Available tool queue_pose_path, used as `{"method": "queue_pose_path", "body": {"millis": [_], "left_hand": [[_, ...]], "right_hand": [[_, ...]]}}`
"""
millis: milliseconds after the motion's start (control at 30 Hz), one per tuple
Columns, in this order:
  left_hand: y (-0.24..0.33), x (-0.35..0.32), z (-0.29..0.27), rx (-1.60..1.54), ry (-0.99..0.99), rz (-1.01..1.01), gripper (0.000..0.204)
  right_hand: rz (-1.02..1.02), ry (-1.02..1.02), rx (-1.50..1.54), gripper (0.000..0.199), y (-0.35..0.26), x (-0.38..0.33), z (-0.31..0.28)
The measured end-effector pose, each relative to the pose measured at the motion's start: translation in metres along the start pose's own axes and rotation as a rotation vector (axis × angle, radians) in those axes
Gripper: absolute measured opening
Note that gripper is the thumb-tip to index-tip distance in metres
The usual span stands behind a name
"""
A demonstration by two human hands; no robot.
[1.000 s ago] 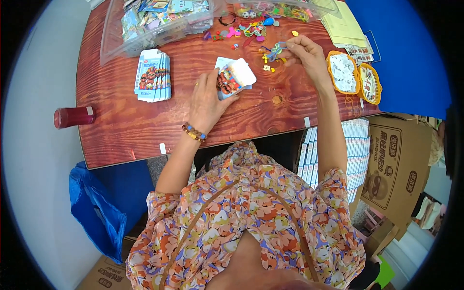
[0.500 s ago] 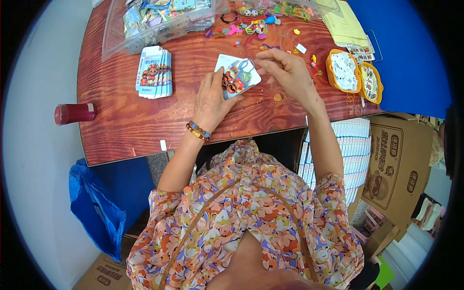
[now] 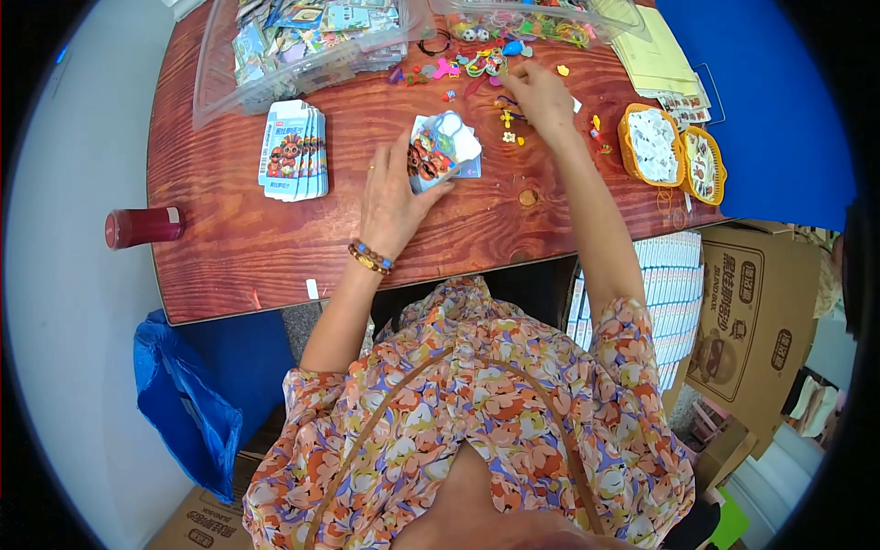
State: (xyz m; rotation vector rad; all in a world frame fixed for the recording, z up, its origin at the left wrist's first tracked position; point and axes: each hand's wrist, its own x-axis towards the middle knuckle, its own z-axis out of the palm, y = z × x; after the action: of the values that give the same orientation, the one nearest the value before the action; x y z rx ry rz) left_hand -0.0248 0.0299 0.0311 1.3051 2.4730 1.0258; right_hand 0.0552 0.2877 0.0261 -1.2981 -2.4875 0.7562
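Observation:
My left hand (image 3: 394, 188) grips a small printed box (image 3: 429, 165) by its left side, thumb along the lower edge. The box is tilted, with cartoon figures on its face and white flaps at its upper right. Under its right side a light blue card-like piece (image 3: 471, 169) sticks out on the table. My right hand (image 3: 543, 99) is farther off to the right, its fingers curled together at the edge of a scatter of small colourful trinkets (image 3: 486, 64). Whatever its fingertips hold, if anything, is too small to make out.
A fanned stack of flat printed boxes (image 3: 293, 151) lies left. Clear plastic bins (image 3: 335, 69) of packets and trinkets (image 3: 550, 23) stand behind. Yellow baskets (image 3: 625, 137) hold small papers at right, near yellow sheets (image 3: 646, 50). A red cylindrical container (image 3: 142, 226) stands at the left edge.
My right hand has moved from beside the box up and right to the trinkets. My left hand and the box have shifted slightly left, and the blue piece under it now shows.

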Motion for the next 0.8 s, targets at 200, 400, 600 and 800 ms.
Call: {"method": "queue_pose_path", "body": {"millis": [200,400,600,800], "left_hand": [[-0.012,-0.006,-0.002,-0.178,0.115,0.007,0.082],[-0.002,-0.002,0.004,-0.189,0.070,-0.004,0.081],[0.005,-0.006,0.007,-0.088,0.009,0.033,0.082],[0.003,-0.009,0.008,-0.065,0.021,0.062,0.083]], "right_hand": [[-0.099,0.080,-0.223,0.041,0.004,0.004,0.024],[-0.160,0.044,-0.200,0.035,0.009,-0.024,-0.012],[-0.323,0.042,-0.120,0.027,0.042,-0.024,-0.026],[-0.315,0.408,-0.216,0.024,0.025,-0.049,-0.050]]}}
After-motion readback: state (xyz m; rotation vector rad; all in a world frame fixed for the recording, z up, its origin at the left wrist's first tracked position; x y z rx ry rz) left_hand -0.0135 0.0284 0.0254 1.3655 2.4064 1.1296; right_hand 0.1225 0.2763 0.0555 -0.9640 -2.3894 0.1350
